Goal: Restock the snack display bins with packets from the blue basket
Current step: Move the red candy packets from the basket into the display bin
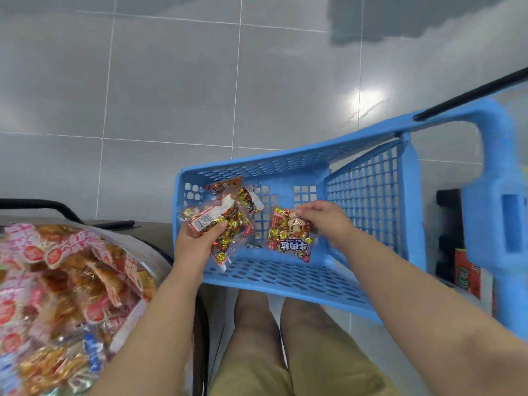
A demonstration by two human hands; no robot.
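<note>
Closest in, the snack bin [65, 284] on the left sits heaped with orange packs right by the elbow, so restocking it looks like a short swing over. Further out, the left hand [197, 244] is clamped round a bundle of candy packets [228, 238], I'd guess stacking up a load to save trips. The right hand [321, 218] pinches a single packet [288, 242] by its top edge inside the blue basket [285, 162], which looks nearly emptied. Grey floor tiles [171, 81] beyond.
</note>
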